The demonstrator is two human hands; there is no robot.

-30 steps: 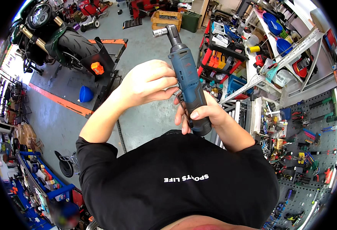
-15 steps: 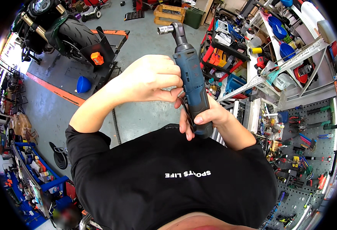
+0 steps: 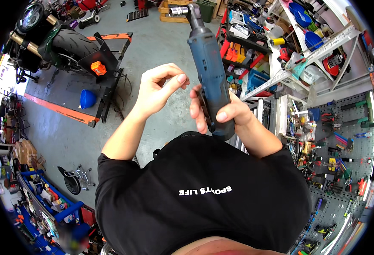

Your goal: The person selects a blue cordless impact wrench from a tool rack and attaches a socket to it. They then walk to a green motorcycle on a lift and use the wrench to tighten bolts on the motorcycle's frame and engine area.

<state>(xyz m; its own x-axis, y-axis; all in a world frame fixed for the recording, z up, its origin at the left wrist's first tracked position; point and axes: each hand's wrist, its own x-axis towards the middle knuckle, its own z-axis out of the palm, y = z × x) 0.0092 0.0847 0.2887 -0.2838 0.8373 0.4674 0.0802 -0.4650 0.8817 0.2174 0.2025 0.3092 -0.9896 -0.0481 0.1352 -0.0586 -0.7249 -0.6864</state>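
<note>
My right hand (image 3: 236,114) grips a blue and dark-grey cordless angle ratchet (image 3: 209,63) by its lower body, thumb across it and fingertips round a black lever at its left side. The tool stands upright, its angled head carrying a silver socket (image 3: 177,12) pointing left. My left hand (image 3: 162,87) is apart from the tool, just left of it, with fingers curled and thumb near the index finger; anything between them is too small or hidden to make out.
A motorcycle (image 3: 59,44) stands on an orange-edged lift (image 3: 59,108) at upper left, with a blue bucket (image 3: 88,98) on it. Right are a red-black cart (image 3: 246,63), shelving (image 3: 336,40) and a tool pegboard (image 3: 346,165). A blue-framed rack (image 3: 68,210) sits lower left.
My left hand has come away from the tool's side to the left and turned, showing its thumb. The ratchet, still in my right hand, sits higher in the picture.
</note>
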